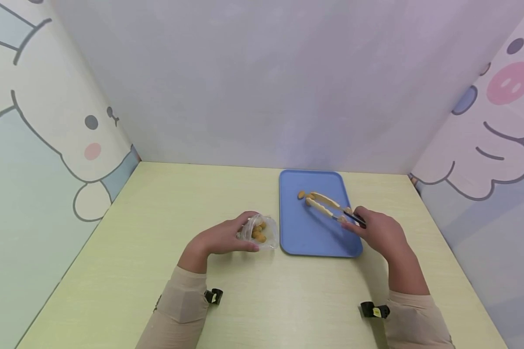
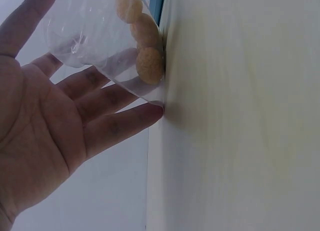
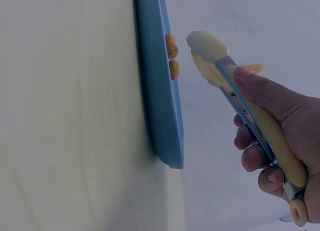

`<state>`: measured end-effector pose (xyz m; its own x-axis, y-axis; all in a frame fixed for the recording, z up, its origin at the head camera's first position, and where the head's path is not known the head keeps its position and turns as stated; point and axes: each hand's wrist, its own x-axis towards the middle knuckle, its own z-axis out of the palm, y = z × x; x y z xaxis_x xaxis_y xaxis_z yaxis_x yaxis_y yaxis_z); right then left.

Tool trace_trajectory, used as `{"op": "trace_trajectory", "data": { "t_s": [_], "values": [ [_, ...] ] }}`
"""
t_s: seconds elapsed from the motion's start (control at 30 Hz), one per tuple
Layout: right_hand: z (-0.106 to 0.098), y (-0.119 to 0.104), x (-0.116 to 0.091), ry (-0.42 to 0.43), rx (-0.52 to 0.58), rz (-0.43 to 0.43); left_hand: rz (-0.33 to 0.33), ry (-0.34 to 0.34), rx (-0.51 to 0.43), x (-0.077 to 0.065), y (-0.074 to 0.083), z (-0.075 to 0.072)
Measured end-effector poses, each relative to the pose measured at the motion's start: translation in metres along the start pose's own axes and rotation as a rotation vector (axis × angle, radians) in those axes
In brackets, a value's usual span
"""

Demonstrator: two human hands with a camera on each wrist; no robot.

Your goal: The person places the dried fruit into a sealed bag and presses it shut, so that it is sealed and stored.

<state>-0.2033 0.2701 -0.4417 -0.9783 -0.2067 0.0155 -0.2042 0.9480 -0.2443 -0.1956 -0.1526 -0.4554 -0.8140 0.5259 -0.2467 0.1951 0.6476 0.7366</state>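
Note:
My left hand (image 1: 221,236) holds a clear plastic bag (image 1: 270,240) near the middle of the table, thumb on the near side and fingers behind. Several small brown nut-like pieces (image 2: 150,65) lie at the bottom of the bag. In my right hand (image 1: 382,233) I grip a pair of tongs (image 3: 270,123) with cream-coloured tips, held slanting over the blue tray (image 1: 297,235). The tips are apart and hover above a few more brown pieces (image 3: 173,70) on the tray; nothing shows between them in the right wrist view.
A pale wooden table (image 1: 157,208) lies under everything. A plain light wall (image 1: 244,97) rises behind it, and walls with cartoon animals stand at left and right. The tray's raised rim is close to the bag's right side.

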Motion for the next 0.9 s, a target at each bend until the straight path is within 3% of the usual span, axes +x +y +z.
{"op": "trace_trajectory", "data": {
  "t_s": [0.43, 0.9],
  "values": [
    [0.0011, -0.0030, -0.0008, 0.035, 0.022, -0.050, 0.003, 0.004, 0.002, -0.0002, -0.0005, -0.0004],
    [-0.0009, -0.0038, -0.0026, 0.015, 0.054, -0.074, 0.003, 0.005, 0.004, -0.0010, -0.0003, 0.0005]
  ]
}}
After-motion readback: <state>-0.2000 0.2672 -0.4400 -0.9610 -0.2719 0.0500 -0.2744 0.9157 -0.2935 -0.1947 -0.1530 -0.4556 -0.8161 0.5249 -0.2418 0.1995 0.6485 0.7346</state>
